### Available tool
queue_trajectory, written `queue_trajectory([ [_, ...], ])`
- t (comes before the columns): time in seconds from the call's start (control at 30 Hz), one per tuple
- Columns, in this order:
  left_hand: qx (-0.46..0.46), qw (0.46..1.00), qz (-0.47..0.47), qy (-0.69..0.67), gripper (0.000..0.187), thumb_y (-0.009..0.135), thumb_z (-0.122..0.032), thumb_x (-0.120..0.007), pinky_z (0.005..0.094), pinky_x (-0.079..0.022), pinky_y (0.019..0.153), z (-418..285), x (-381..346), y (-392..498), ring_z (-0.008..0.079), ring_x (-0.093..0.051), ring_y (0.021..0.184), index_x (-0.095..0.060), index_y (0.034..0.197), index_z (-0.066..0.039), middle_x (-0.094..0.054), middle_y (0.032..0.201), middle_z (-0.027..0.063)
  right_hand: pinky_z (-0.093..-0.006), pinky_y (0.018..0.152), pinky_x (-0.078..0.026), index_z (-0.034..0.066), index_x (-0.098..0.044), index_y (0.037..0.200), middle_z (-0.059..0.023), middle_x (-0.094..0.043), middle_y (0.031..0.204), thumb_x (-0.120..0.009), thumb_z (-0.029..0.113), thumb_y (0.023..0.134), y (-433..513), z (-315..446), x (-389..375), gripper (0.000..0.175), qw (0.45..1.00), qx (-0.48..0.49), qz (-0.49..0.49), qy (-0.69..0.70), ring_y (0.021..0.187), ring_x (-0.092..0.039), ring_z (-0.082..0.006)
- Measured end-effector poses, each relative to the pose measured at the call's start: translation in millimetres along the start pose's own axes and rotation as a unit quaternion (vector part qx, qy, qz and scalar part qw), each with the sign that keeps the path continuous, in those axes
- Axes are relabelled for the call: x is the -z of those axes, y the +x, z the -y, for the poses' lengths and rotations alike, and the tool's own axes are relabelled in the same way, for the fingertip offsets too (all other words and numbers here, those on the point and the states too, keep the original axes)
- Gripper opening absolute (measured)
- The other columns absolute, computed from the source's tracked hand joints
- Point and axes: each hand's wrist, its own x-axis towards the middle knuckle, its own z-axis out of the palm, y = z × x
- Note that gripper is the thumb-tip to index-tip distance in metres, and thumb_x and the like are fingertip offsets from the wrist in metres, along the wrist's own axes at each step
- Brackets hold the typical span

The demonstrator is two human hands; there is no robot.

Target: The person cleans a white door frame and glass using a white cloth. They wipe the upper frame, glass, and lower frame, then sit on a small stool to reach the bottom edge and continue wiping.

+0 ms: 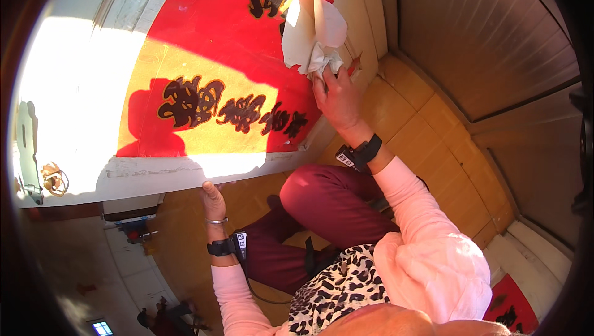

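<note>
A large red paper banner with black brush characters covers the panel of a white wooden door. My right hand pinches a crumpled white cloth or tissue at the banner's lower right edge. Just above it, a torn flap of paper hangs loose with its pale back showing. At the door's near edge is my left hand, thumb up; its fingers are mostly hidden behind the edge, so its grip cannot be told. Sunlight and my shadow fall across the banner.
A metal latch and a ring-shaped handle are on the door at left. Brown tiles cover the floor. Dark panels stand at right. Another person is far off at lower left. Red paper shows at lower right.
</note>
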Motion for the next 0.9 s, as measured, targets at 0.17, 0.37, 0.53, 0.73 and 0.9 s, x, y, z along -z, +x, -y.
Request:
queue_trajectory([
  [0.17,-0.003,0.999,0.025,-0.042,0.090,0.083,-0.083,-0.037,0.0308,-0.049,0.069,-0.5,-3.5,3.4,0.0195,-0.063,0.076,-0.047,0.119,-0.001,-0.062,0.091,0.0085,-0.0424,0.057,-0.050,0.0048,-0.066,0.103,-0.0151,-0.054,0.084,-0.071,0.018,0.081,23.5,34.3,7.7,0.025,0.997,0.038,-0.035,0.052,0.069,-0.061,-0.0338],
  [0.37,-0.007,0.999,-0.006,-0.048,0.089,0.083,-0.083,-0.037,0.0327,-0.049,0.070,0.0,-4.9,1.8,0.0207,-0.063,0.076,-0.050,0.115,-0.001,-0.062,0.089,0.0094,-0.0405,0.055,-0.049,0.0052,-0.066,0.102,-0.0165,-0.056,0.084,-0.069,0.012,0.083,75.9,54.3,16.6,0.020,0.993,0.061,-0.070,0.079,0.067,-0.060,-0.0354],
  [0.53,-0.008,0.999,0.009,-0.042,0.090,0.083,-0.083,-0.037,0.0345,-0.051,0.073,-1.0,-4.0,0.8,0.0225,-0.063,0.078,-0.050,0.116,0.000,-0.063,0.092,0.0109,-0.0451,0.057,-0.053,0.0109,-0.065,0.116,-0.0179,-0.059,0.091,-0.063,0.027,0.088,75.3,43.9,3.6,0.032,0.993,-0.017,-0.072,0.097,0.070,-0.063,-0.0378],
  [0.73,-0.011,0.998,-0.025,-0.064,0.091,0.083,-0.083,-0.037,0.0347,-0.051,0.073,1.4,-6.3,1.8,0.0230,-0.063,0.079,-0.049,0.118,0.000,-0.062,0.094,0.0110,-0.0397,0.086,-0.051,0.0154,-0.063,0.125,-0.0163,-0.063,0.112,-0.059,0.021,0.092,46.3,4.5,1.5,0.034,0.985,-0.151,0.033,0.083,0.101,-0.063,-0.0342],
  [0.9,-0.006,0.999,-0.001,-0.040,0.092,0.083,-0.083,-0.037,0.0352,-0.051,0.073,0.4,-6.5,2.7,0.0229,-0.063,0.080,-0.048,0.120,0.000,-0.062,0.095,0.0110,-0.0452,0.076,-0.055,0.0127,-0.063,0.125,-0.0224,-0.060,0.114,-0.061,0.021,0.084,77.9,6.9,11.7,0.042,0.995,0.000,-0.020,0.095,0.092,-0.065,-0.0393],
])
